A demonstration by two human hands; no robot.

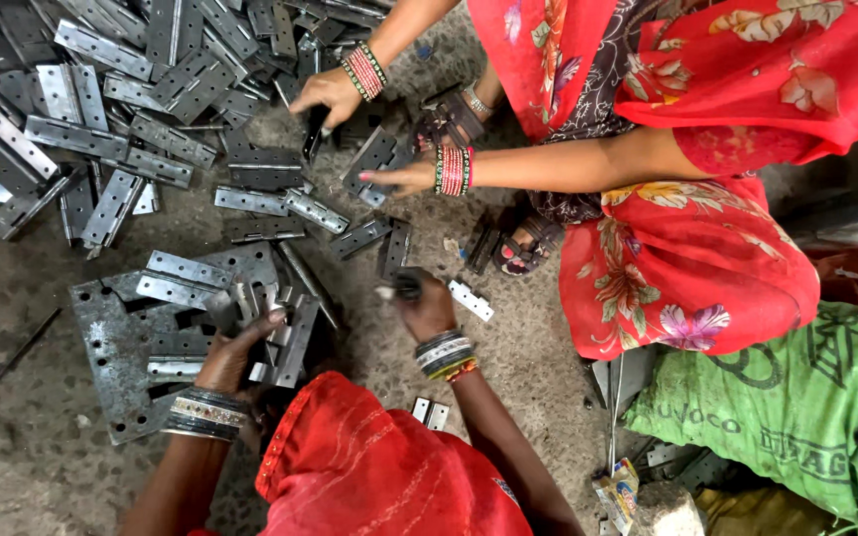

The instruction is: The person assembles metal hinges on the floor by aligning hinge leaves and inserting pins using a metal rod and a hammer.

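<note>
The small dark tool (404,288) sits just above centre-bottom of the frame, gripped in your right hand (427,308), whose fingers are curled tight around it. To its left, your left hand (235,352) rests on a hinge leaf (285,342) lying on the flat steel plate (111,367), fingers loosely spread and touching the metal. Two of your hands show, and two of a co-worker's hands (328,94) reach into the hinge pile (131,99) on the floor at upper left, too many to count.
</note>
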